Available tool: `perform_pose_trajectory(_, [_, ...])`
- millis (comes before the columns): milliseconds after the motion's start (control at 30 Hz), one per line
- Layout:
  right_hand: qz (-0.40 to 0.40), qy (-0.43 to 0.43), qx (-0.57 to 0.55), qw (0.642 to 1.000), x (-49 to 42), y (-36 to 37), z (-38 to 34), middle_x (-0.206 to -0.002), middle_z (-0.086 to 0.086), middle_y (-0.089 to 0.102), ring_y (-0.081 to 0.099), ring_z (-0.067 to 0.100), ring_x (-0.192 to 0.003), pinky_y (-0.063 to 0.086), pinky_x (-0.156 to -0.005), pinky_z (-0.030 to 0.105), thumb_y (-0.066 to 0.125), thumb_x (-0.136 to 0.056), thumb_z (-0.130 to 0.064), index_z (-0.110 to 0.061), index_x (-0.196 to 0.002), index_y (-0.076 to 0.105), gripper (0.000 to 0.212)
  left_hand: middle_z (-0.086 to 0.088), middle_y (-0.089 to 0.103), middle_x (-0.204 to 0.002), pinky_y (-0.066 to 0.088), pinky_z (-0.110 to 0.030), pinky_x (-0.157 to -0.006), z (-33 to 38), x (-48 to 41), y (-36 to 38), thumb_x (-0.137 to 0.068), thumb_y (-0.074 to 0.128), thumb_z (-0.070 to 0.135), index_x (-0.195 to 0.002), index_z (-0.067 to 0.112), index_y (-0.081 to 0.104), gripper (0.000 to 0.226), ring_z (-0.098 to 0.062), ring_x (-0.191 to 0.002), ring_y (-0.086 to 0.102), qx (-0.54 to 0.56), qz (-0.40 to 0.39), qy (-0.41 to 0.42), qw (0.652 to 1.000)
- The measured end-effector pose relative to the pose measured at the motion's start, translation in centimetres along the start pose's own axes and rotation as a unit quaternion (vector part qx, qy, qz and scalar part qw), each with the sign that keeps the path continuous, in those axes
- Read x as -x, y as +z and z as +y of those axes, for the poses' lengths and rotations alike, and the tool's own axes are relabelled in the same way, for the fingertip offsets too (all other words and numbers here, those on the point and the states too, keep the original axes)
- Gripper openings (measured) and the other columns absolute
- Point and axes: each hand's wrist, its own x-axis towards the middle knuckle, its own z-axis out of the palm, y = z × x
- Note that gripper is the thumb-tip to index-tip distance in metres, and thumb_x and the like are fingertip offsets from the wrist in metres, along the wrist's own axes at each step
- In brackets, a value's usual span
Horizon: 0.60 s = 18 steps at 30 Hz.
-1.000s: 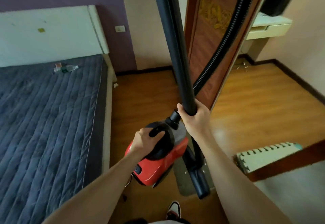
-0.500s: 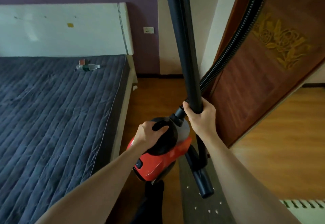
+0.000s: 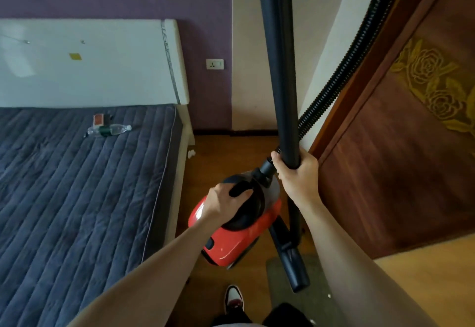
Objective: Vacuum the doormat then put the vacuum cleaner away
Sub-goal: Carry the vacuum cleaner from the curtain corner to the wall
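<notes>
A red and black vacuum cleaner (image 3: 239, 239) hangs off the floor between the bed and the door. My left hand (image 3: 226, 202) grips its black carry handle on top. My right hand (image 3: 298, 172) grips the black wand (image 3: 277, 64), which stands nearly upright and runs out of the top of the view. A ribbed black hose (image 3: 341, 75) curves up from the cleaner's front toward the top right. The wand's lower end (image 3: 295, 267) hangs over a grey doormat (image 3: 282, 288) with a few white specks on it.
A bed (image 3: 77, 198) with a dark quilted cover and white headboard fills the left; a plastic bottle (image 3: 108, 130) lies on it. A carved wooden door (image 3: 411, 134) stands open on the right. A wall socket (image 3: 214, 64) sits ahead. My shoe (image 3: 232, 298) is on the wood floor.
The view has swung left toward the bed and the gap beside it, so the door now fills the right. Both hands keep the same grips on the handle and the wand.
</notes>
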Motion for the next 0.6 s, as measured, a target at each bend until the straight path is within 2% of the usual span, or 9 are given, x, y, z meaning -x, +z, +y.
perform_pose_trajectory(133, [0.003,-0.025,0.005,1.000,-5.3,2.5,-0.1,-0.060,-0.008,0.062,0.064,0.013,-0.056,0.050,-0.055,0.025,0.077,-0.089,-0.021,-0.034,-0.074,0.061,0.025,0.003,0.067,-0.089,0.053,-0.017,-0.065,0.7,-6.2,-2.5,-0.092,0.066,0.041,-0.106,0.014,0.073,0.031,-0.013,-0.077,0.066,-0.004,-0.001,0.028,1.000])
perform_pose_trajectory(200, [0.004,-0.038,0.007,0.999,-8.0,3.7,0.1,-0.060,-0.012,0.061,0.064,0.011,-0.056,0.049,-0.056,0.021,0.077,-0.089,-0.021,-0.037,-0.075,0.061,0.026,0.004,0.064,-0.090,0.049,-0.013,-0.064,0.9,-8.9,-3.3,-0.092,0.066,0.042,-0.108,0.015,0.072,0.032,-0.012,-0.078,0.064,-0.005,0.003,0.027,1.000])
perform_pose_trajectory(267, [0.005,-0.055,0.009,0.998,-10.5,5.0,0.5,-0.061,-0.014,0.062,0.065,0.009,-0.057,0.049,-0.056,0.019,0.077,-0.089,-0.022,-0.036,-0.077,0.062,0.024,0.004,0.066,-0.090,0.046,-0.009,-0.060,1.0,-11.7,-4.1,-0.092,0.066,0.043,-0.107,0.014,0.072,0.033,-0.009,-0.074,0.063,-0.009,0.010,0.031,0.999])
perform_pose_trajectory(367, [0.005,-0.072,0.014,0.997,-14.5,7.0,1.6,-0.065,-0.017,0.062,0.065,0.004,-0.063,0.049,-0.060,0.013,0.078,-0.088,-0.021,-0.027,-0.082,0.066,0.015,0.010,0.064,-0.078,0.043,-0.006,-0.052,1.2,-16.0,-5.4,-0.091,0.069,0.040,-0.097,0.014,0.074,0.028,0.004,-0.063,0.058,0.000,0.030,0.029,0.999])
perform_pose_trajectory(467, [0.001,-0.063,0.008,0.998,-19.0,8.9,3.2,-0.065,-0.016,0.062,0.065,0.005,-0.065,0.050,-0.061,0.013,0.079,-0.087,-0.019,-0.024,-0.081,0.067,0.015,0.017,0.059,-0.072,0.042,-0.004,-0.052,1.2,-20.4,-5.9,-0.091,0.068,0.041,-0.090,0.019,0.072,0.022,0.007,-0.062,0.057,0.003,0.031,0.027,0.999])
perform_pose_trajectory(600, [-0.024,-0.052,-0.005,0.998,-25.8,11.5,6.1,-0.063,-0.008,0.063,0.065,0.011,-0.061,0.051,-0.059,0.022,0.077,-0.087,-0.023,-0.023,-0.080,0.067,0.012,0.012,0.062,-0.076,0.043,-0.006,-0.051,1.0,-27.4,-6.0,-0.091,0.067,0.044,-0.082,0.028,0.064,0.018,0.004,-0.064,0.059,-0.011,0.021,0.014,1.000])
